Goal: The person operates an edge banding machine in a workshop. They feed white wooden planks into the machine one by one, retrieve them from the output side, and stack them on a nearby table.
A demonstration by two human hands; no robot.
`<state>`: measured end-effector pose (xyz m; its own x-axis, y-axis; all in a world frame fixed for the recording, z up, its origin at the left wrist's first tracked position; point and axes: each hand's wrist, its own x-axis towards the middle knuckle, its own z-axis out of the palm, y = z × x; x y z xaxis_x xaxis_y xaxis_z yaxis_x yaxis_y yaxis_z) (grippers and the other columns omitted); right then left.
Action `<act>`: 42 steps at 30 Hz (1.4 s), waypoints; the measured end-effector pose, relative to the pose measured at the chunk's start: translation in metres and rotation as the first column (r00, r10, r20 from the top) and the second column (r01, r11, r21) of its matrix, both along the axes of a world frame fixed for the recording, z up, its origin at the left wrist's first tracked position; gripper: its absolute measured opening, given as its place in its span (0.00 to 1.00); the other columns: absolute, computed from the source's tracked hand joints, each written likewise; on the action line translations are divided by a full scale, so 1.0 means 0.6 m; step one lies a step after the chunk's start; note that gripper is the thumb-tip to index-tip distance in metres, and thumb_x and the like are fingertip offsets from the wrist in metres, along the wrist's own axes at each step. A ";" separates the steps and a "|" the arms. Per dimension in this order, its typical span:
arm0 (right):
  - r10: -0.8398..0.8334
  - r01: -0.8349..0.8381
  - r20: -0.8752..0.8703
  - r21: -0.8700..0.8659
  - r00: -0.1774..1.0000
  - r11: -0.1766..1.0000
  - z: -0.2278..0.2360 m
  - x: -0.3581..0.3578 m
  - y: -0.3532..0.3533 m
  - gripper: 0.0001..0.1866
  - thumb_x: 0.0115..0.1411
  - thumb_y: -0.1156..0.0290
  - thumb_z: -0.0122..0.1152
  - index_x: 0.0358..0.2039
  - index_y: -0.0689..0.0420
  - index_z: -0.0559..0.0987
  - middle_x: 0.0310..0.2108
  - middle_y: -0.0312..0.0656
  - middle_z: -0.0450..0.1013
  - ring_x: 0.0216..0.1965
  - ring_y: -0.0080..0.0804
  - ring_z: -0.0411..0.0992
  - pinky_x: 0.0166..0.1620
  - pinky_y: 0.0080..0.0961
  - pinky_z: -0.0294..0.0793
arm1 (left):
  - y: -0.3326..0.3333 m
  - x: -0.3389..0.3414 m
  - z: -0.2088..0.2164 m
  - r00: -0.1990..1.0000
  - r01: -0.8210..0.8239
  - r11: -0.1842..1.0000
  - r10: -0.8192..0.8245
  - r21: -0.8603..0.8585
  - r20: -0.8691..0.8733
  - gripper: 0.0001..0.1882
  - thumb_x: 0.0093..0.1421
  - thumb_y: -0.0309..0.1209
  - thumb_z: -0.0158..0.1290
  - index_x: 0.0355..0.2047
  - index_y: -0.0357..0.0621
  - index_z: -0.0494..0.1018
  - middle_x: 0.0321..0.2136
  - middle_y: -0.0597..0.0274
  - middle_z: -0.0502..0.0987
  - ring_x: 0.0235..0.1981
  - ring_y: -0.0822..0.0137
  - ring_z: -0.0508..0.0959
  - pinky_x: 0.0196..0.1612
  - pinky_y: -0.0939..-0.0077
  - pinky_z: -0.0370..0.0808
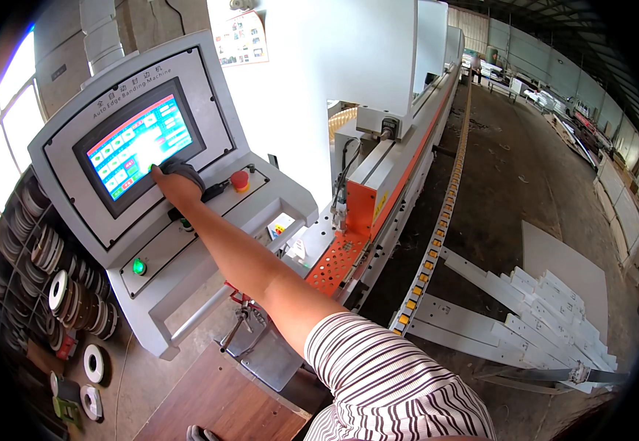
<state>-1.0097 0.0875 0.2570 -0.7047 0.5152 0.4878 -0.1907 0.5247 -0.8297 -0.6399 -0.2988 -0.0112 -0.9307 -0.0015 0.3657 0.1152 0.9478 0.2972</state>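
Tape reels (62,294) fill the rack at about nine o'clock in the view, beside the grey console (209,88). The touchscreen (139,143), bright with coloured tiles, sits in the console's tilted face at ten o'clock. The right hand (176,184) reaches up to it from the striped sleeve (393,382) at six o'clock. One finger is stretched out and touches the glass at the screen's lower right corner, and the other fingers are curled in. A dark patch over the knuckles may be a glove or something held; I cannot tell which. The left hand is out of view. A green button (139,267) glows at seven o'clock from the hand and a red stop button (240,180) sits just at its three o'clock. Rightward come the orange guard (338,257), the feed track (437,235) and white panels (547,316) on the floor. The step looks like picking a screen setting; any further press calls for a light, squarely placed fingertip clear of the red button.
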 end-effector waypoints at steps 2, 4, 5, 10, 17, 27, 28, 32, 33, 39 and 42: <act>-0.018 0.018 -0.003 -0.003 1.000 1.000 -0.001 -0.001 -0.001 0.26 0.55 0.44 0.50 0.23 0.57 0.78 0.22 0.47 0.75 0.29 0.43 0.74 0.35 0.37 0.71 | 0.007 0.003 0.007 1.000 -0.012 1.000 0.012 0.007 0.001 0.23 0.60 0.44 0.48 0.46 0.37 0.71 0.47 0.40 0.71 0.50 0.42 0.68 0.54 0.52 0.65; -0.045 0.044 -0.024 -0.020 0.999 0.999 -0.006 0.000 0.002 0.27 0.56 0.44 0.49 0.22 0.58 0.78 0.20 0.46 0.74 0.26 0.42 0.74 0.33 0.35 0.71 | 0.007 0.012 0.011 1.000 -0.012 1.000 0.012 0.000 0.013 0.23 0.60 0.44 0.47 0.46 0.37 0.71 0.47 0.40 0.71 0.50 0.43 0.68 0.54 0.52 0.65; -0.070 0.069 -0.035 -0.017 0.997 0.997 -0.012 0.000 0.008 0.28 0.56 0.43 0.49 0.20 0.58 0.77 0.17 0.46 0.73 0.23 0.40 0.74 0.31 0.34 0.71 | 0.004 0.015 0.009 1.000 -0.002 1.000 0.003 -0.010 0.025 0.23 0.61 0.44 0.47 0.46 0.37 0.71 0.48 0.40 0.71 0.51 0.43 0.68 0.54 0.53 0.65; 0.136 -0.260 -0.343 -0.346 0.929 0.902 0.025 0.054 0.018 0.26 0.59 0.51 0.55 0.11 0.56 0.71 0.06 0.33 0.63 0.10 0.22 0.63 0.17 0.25 0.62 | -0.051 0.017 -0.083 0.999 0.044 0.999 -0.044 -0.001 -0.005 0.22 0.61 0.44 0.47 0.46 0.38 0.71 0.47 0.43 0.72 0.50 0.45 0.68 0.54 0.53 0.65; 0.361 -0.382 -0.219 -0.058 0.906 0.922 -0.011 0.447 0.091 0.10 0.64 0.63 0.51 0.34 0.56 0.68 0.17 0.29 0.65 0.19 0.17 0.63 0.24 0.20 0.64 | -0.029 -0.026 -0.097 0.998 -0.052 0.996 0.055 0.072 -0.035 0.14 0.56 0.32 0.50 0.42 0.41 0.68 0.46 0.50 0.70 0.51 0.50 0.67 0.56 0.58 0.61; 0.441 -0.346 0.195 -0.383 0.876 0.857 -0.078 0.852 0.172 0.16 0.59 0.61 0.58 0.19 0.59 0.75 0.17 0.31 0.69 0.21 0.15 0.66 0.27 0.14 0.68 | 0.032 -0.061 -0.100 0.997 -0.069 0.996 0.067 0.058 0.031 0.15 0.56 0.34 0.49 0.42 0.43 0.67 0.47 0.52 0.67 0.52 0.52 0.65 0.56 0.59 0.59; 0.481 -0.379 0.216 -0.385 0.850 0.842 -0.052 0.868 0.163 0.14 0.58 0.65 0.58 0.20 0.59 0.74 0.20 0.35 0.71 0.22 0.18 0.67 0.28 0.17 0.68 | 0.032 -0.065 -0.101 0.997 -0.072 0.996 0.071 0.047 0.035 0.16 0.56 0.35 0.49 0.43 0.42 0.67 0.48 0.52 0.67 0.52 0.52 0.64 0.56 0.59 0.59; 0.650 -0.601 0.179 -0.262 0.738 0.755 0.044 0.922 0.115 0.16 0.56 0.62 0.62 0.19 0.58 0.74 0.19 0.29 0.67 0.22 0.14 0.63 0.27 0.15 0.62 | 0.048 -0.095 -0.118 0.995 -0.094 0.996 0.094 -0.007 0.014 0.19 0.58 0.37 0.47 0.47 0.41 0.67 0.50 0.51 0.66 0.54 0.52 0.64 0.57 0.60 0.58; 0.694 -0.678 0.159 -0.150 0.702 0.720 0.068 0.931 0.098 0.15 0.56 0.62 0.63 0.19 0.58 0.73 0.19 0.29 0.67 0.22 0.14 0.63 0.26 0.15 0.61 | 0.037 -0.093 -0.116 0.993 -0.117 0.993 0.118 -0.034 0.004 0.20 0.58 0.38 0.46 0.48 0.40 0.67 0.51 0.50 0.66 0.54 0.52 0.63 0.58 0.60 0.58; 0.835 -0.860 0.225 0.230 0.503 0.456 0.233 0.999 0.010 0.14 0.47 0.65 0.70 0.17 0.57 0.75 0.24 0.39 0.74 0.24 0.27 0.72 0.26 0.19 0.68 | 0.043 -0.039 -0.125 0.994 -0.096 0.993 0.099 -0.064 0.050 0.23 0.58 0.41 0.46 0.51 0.41 0.67 0.56 0.49 0.63 0.60 0.51 0.58 0.63 0.57 0.51; 0.794 -0.801 0.275 0.456 0.542 0.388 0.294 1.021 -0.016 0.17 0.44 0.59 0.73 0.16 0.56 0.76 0.25 0.38 0.75 0.22 0.25 0.72 0.22 0.17 0.69 | 0.087 -0.044 -0.131 0.996 -0.068 0.998 0.069 -0.017 0.058 0.24 0.58 0.41 0.46 0.51 0.41 0.67 0.55 0.49 0.64 0.59 0.50 0.59 0.62 0.57 0.52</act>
